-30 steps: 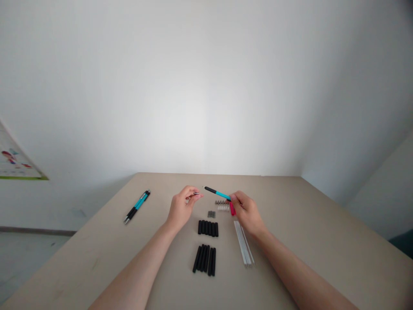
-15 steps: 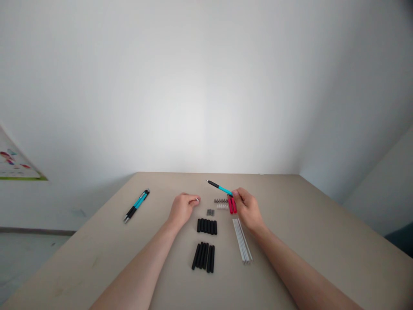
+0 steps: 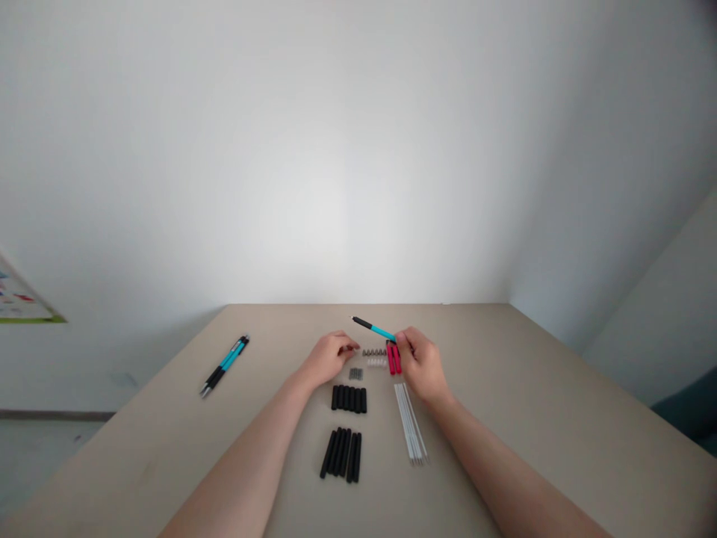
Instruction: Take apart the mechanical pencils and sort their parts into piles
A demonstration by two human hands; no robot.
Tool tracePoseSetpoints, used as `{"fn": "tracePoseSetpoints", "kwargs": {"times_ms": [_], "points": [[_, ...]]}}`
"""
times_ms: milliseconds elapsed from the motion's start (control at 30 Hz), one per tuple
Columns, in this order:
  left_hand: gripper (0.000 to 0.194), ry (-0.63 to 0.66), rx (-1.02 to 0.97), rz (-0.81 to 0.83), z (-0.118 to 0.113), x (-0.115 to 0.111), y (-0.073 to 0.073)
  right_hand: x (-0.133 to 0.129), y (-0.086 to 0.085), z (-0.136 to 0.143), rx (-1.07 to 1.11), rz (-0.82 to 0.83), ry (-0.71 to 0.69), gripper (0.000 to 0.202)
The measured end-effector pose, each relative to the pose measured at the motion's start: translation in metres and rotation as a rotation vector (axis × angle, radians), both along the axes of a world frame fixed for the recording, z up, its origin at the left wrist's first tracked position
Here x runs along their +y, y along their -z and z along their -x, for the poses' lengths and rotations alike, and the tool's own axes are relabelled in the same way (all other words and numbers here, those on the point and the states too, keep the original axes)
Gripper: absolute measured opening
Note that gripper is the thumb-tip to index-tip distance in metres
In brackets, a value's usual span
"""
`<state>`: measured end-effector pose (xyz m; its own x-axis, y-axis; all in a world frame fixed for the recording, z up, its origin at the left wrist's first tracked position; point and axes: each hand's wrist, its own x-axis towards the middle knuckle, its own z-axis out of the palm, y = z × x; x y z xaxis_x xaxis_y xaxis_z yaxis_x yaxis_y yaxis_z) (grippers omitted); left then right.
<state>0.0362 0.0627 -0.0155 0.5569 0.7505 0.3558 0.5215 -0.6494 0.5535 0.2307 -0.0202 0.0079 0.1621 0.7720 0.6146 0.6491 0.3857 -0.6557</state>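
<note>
My right hand (image 3: 421, 365) grips a pen (image 3: 383, 332) by its turquoise barrel. The pen's black grip points left, with a thin tip showing at its end. My left hand (image 3: 331, 356) has its thumb and fingertips pinched together at the left end of a row of small metal cone tips (image 3: 374, 353); any small piece in them is too small to make out. Just nearer lie small clear plastic pieces (image 3: 377, 363) and a cluster of springs (image 3: 356, 373). Beside my right hand are red pen barrels (image 3: 393, 359), partly covered by it.
White pen refills (image 3: 410, 424) lie near my right wrist. Short black tubes (image 3: 349, 399) and longer black tubes (image 3: 341, 454) form two groups in the middle. Two turquoise and black pens (image 3: 225, 366) lie at the left of the table (image 3: 476, 478). A wall (image 3: 347, 187) stands behind.
My left hand has moved right, up to the row of metal tips; the small metal piece seen in its fingers no longer shows clearly. My right hand still holds the pen. The view has shifted slightly.
</note>
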Motion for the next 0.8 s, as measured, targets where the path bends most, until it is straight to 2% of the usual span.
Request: {"fn": "tracePoseSetpoints", "kwargs": {"times_ms": [267, 800], "points": [[0.030, -0.026, -0.008, 0.042, -0.005, -0.004, -0.004, -0.004, -0.007, 0.003, 0.012, 0.017, -0.023, 0.036], [0.030, -0.107, -0.099, 0.062, -0.011, -0.009, 0.002, -0.006, -0.009, 0.005, -0.019, 0.012, -0.036, 0.037]]}}
